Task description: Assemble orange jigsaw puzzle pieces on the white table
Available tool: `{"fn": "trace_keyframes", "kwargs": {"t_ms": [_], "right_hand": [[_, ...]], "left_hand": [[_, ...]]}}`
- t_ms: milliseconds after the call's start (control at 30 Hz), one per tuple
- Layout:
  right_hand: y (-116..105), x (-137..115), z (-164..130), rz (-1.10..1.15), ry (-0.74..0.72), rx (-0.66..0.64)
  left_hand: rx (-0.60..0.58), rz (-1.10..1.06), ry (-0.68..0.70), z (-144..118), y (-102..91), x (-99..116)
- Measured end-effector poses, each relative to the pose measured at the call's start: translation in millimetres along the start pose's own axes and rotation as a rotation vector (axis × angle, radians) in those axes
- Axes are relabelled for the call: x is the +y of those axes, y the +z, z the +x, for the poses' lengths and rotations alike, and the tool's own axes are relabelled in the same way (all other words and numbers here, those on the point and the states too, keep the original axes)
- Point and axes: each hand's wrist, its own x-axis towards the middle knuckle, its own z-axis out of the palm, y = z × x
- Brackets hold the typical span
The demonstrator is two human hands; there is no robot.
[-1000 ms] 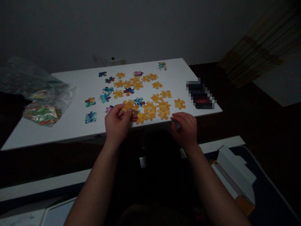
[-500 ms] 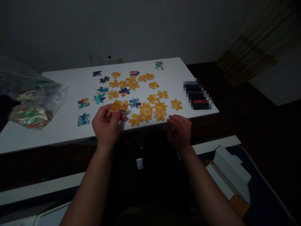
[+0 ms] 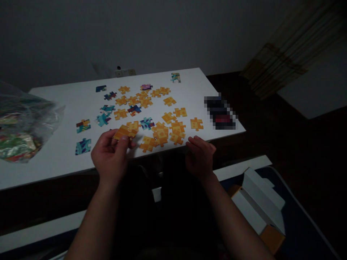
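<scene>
My left hand [image 3: 110, 153] grips an orange puzzle piece [image 3: 123, 132] between thumb and fingers, just above the near edge of the white table [image 3: 54, 104]. Several orange pieces [image 3: 162, 131] lie joined or loose right of it. More orange and coloured pieces [image 3: 127, 103] are scattered across the table's middle. My right hand [image 3: 200, 156] rests at the table's front edge with its fingers loosely curled and nothing in it.
A clear plastic bag [image 3: 18, 126] of puzzle pieces lies at the table's left end. A dark blurred object [image 3: 221, 112] sits at the right end. An open white and orange box [image 3: 260, 206] stands low on the right. The room is dim.
The view has swung, so table and pieces sit further left in the picture. My left hand keeps hold of the orange piece and has drawn slightly toward me; my right hand stays at the edge.
</scene>
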Motion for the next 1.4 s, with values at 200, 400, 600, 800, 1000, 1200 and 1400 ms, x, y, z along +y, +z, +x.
{"fn": "trace_keyframes", "kwargs": {"t_ms": [200,400,600,800,1000,1200,1400], "right_hand": [[8.2,1.6,-1.0,0.134,-0.014,0.066],[-2.0,-1.1,9.4,0.070,-0.033,0.041],[-18.0,-23.8,45.8,-0.037,0.037,-0.110],[-14.5,-38.4,57.8,-0.015,0.153,-0.196],[-18.8,-38.8,59.7,0.118,0.176,-0.174],[-27.9,-18.6,89.2,0.143,0.165,-0.040],[-22.9,21.2,138.2,0.040,0.222,-0.332]], "left_hand": [[-0.004,0.068,0.023,-3.5,-1.9,0.8],[-0.021,0.125,0.045,-7.4,-4.5,1.4],[0.006,0.191,0.055,-10.2,-5.0,2.2],[-0.003,0.198,0.077,-12.4,-6.3,4.8],[-0.026,0.252,0.081,-13.2,-7.7,6.2],[-0.059,0.289,0.085,-11.7,-8.7,6.8],[-0.093,0.341,0.049,-9.7,-6.1,11.2]]}}
